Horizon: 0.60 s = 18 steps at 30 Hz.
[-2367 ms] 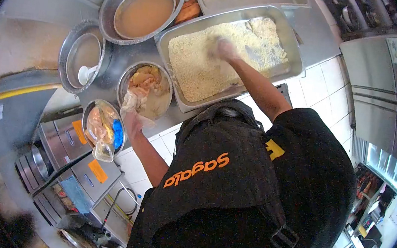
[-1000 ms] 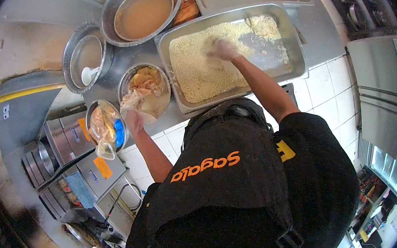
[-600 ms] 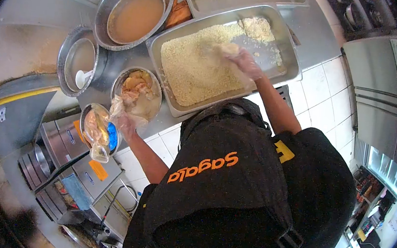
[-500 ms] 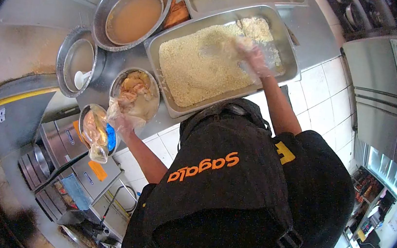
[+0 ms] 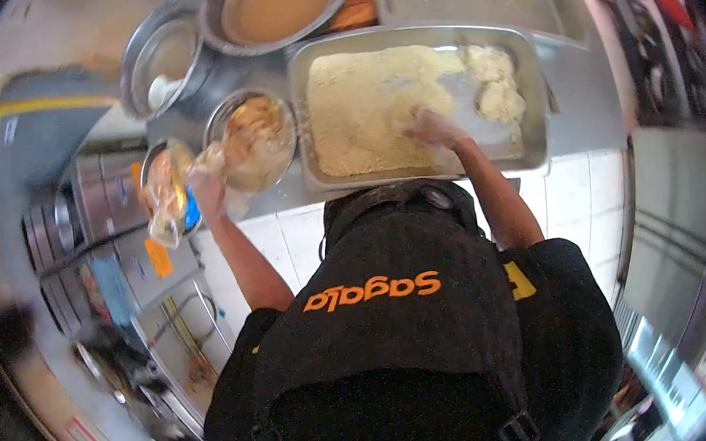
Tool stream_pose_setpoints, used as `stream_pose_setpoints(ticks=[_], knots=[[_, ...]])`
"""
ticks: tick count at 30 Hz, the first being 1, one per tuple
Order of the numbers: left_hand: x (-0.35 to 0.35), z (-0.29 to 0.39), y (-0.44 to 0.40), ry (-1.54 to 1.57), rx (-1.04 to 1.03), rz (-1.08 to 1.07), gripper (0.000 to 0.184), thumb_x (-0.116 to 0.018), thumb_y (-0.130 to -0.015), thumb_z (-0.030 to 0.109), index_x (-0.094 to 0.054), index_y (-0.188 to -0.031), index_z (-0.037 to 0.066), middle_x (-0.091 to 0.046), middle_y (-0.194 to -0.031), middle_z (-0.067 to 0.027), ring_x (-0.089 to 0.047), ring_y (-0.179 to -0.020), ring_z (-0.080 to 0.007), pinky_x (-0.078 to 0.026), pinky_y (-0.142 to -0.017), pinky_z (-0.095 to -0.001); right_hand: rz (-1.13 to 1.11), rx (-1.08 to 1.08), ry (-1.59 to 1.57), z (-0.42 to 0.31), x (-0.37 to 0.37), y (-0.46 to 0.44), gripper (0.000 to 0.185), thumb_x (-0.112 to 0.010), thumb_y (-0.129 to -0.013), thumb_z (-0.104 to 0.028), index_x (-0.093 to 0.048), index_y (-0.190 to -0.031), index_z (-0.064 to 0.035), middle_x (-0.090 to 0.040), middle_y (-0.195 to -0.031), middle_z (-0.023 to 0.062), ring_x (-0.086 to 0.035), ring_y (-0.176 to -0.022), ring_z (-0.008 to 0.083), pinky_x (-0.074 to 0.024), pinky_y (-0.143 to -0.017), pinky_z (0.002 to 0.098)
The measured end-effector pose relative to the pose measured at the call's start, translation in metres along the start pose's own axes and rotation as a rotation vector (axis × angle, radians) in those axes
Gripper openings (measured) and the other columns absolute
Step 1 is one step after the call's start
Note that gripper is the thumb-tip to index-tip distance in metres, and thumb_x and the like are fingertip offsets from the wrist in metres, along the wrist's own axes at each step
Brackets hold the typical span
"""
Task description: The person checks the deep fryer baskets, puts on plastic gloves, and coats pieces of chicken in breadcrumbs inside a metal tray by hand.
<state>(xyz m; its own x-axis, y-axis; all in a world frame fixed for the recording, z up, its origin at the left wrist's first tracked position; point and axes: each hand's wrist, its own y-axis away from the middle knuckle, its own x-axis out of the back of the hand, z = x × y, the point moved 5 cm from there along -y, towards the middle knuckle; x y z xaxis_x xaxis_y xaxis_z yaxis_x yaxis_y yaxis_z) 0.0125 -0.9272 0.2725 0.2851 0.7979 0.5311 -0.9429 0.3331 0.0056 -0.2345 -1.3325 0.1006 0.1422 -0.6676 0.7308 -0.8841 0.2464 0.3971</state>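
Two coated pieces (image 5: 492, 81) now sit in the tray (image 5: 536, 111), formerly one (whether the hands (image 5: 438, 131) (image 5: 210, 194) grip anything, I can't tell).

The right hand (image 5: 435, 130) is at the yellow crumbs (image 5: 349, 102) in the big tray (image 5: 463, 95); the left hand (image 5: 209, 187) is beside the meat bowl (image 5: 292, 146).

The right fingers (image 5: 420, 127) blur — the view's top edge crops the far tray (image 5: 490, 12).

Yellow bar (image 5: 35, 108) at left, white floor tiles (image 5: 570, 189), steel cabinet (image 5: 669, 200) at right.
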Motion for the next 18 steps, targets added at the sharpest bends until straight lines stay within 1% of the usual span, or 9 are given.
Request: stream_pose_setpoints(ticks=[2,3,5,6,9,12,15,16,18], knots=[[0.008,0.012,-0.005,-0.450,-0.241,-0.054,0.032,-0.056,-0.083,0.026,-0.064,-0.103,0.003,-0.064,-0.104,-0.0145,-0.058,-0.100,-0.0284,-0.042,-0.089,-0.0382,-0.025,0.024,-0.046,-0.059,0.009,-0.024,0.035,-0.059,-0.078,-0.033,-0.062,-0.092,-0.0008,-0.061,-0.092,0.0264,-0.058,-0.089,0.0370,-0.0446,-0.080,0.0454],[0.012,0.017,-0.005,-0.699,-0.376,-0.097,0.033,-0.055,-0.083,0.028,-0.064,-0.104,0.004,-0.063,-0.105,-0.0146,-0.057,-0.101,-0.0290,-0.041,-0.090,-0.0389,0.050,0.089,-0.024,-0.083,0.024,-0.030,0.036,-0.059,-0.078,-0.031,-0.060,-0.097,-0.0011,-0.060,-0.097,0.0256,-0.056,-0.094,0.0366,-0.0428,-0.083,0.0450],[0.017,0.035,-0.003,-0.738,-0.223,-0.013,0.033,-0.053,-0.083,0.029,-0.064,-0.105,0.007,-0.063,-0.108,-0.0133,-0.056,-0.102,-0.0298,-0.040,-0.092,-0.0398,0.209,0.226,0.000,-0.133,0.048,-0.042,0.039,-0.059,-0.078,-0.029,-0.058,-0.105,-0.0017,-0.057,-0.108,0.0242,-0.052,-0.104,0.0357,-0.0394,-0.091,0.0442],[0.021,0.036,-0.005,-0.773,-0.177,-0.060,0.032,-0.054,-0.082,0.026,-0.064,-0.105,0.007,-0.062,-0.109,-0.0134,-0.056,-0.103,-0.0299,-0.040,-0.092,-0.0393,0.145,0.251,0.092,-0.145,0.036,-0.060,0.045,-0.059,-0.078,-0.028,-0.054,-0.115,-0.0041,-0.053,-0.118,0.0212,-0.047,-0.113,0.0341,-0.0364,-0.096,0.0420],[0.018,0.072,-0.003,-0.664,-0.136,-0.172,0.030,-0.055,-0.077,0.017,-0.063,-0.103,0.006,-0.062,-0.108,-0.0153,-0.056,-0.102,-0.0308,-0.042,-0.090,-0.0387,0.453,0.719,0.224,-0.175,-0.004,-0.073,0.031,-0.055,-0.077,-0.026,-0.061,-0.101,-0.0064,-0.062,-0.098,0.0164,-0.056,-0.098,0.0326,-0.0383,-0.093,0.0417],[0.004,0.129,0.004,-0.554,-0.108,-0.242,0.031,-0.055,-0.072,0.008,-0.063,-0.102,0.004,-0.062,-0.106,-0.0176,-0.058,-0.098,-0.0318,-0.044,-0.087,-0.0387,0.652,1.025,0.258,-0.180,-0.011,-0.033,0.028,-0.056,-0.078,-0.026,-0.063,-0.100,-0.0100,-0.062,-0.103,0.0109,-0.054,-0.104,0.0281,-0.0360,-0.097,0.0416],[-0.023,0.132,0.000,-0.440,-0.185,-0.304,0.032,-0.055,-0.070,0.003,-0.062,-0.100,0.002,-0.062,-0.101,-0.0186,-0.059,-0.094,-0.0318,-0.045,-0.083,-0.0393,0.389,0.878,-0.081,-0.099,-0.057,-0.067,0.028,-0.053,-0.081,-0.027,-0.063,-0.102,-0.0132,-0.059,-0.110,0.0074,-0.052,-0.108,0.0244,-0.0333,-0.100,0.0428],[-0.033,0.130,-0.002,-0.396,-0.230,-0.325,0.032,-0.054,-0.069,0.002,-0.062,-0.100,0.001,-0.063,-0.099,-0.0187,-0.060,-0.093,-0.0317,-0.046,-0.083,-0.0396,0.350,0.752,0.115,-0.092,-0.049,-0.065,0.028,-0.053,-0.081,-0.028,-0.063,-0.102,-0.0136,-0.059,-0.110,0.0079,-0.052,-0.107,0.0244,-0.0340,-0.098,0.0438],[-0.057,0.141,0.000,-0.512,-0.310,-0.313,0.030,-0.054,-0.070,0.002,-0.062,-0.099,0.001,-0.063,-0.095,-0.0182,-0.059,-0.092,-0.0325,-0.045,-0.082,-0.0402,0.255,0.493,0.486,-0.090,-0.008,-0.053,0.027,-0.053,-0.081,-0.029,-0.063,-0.101,-0.0145,-0.058,-0.111,0.0089,-0.053,-0.106,0.0245,-0.0354,-0.096,0.0458]])
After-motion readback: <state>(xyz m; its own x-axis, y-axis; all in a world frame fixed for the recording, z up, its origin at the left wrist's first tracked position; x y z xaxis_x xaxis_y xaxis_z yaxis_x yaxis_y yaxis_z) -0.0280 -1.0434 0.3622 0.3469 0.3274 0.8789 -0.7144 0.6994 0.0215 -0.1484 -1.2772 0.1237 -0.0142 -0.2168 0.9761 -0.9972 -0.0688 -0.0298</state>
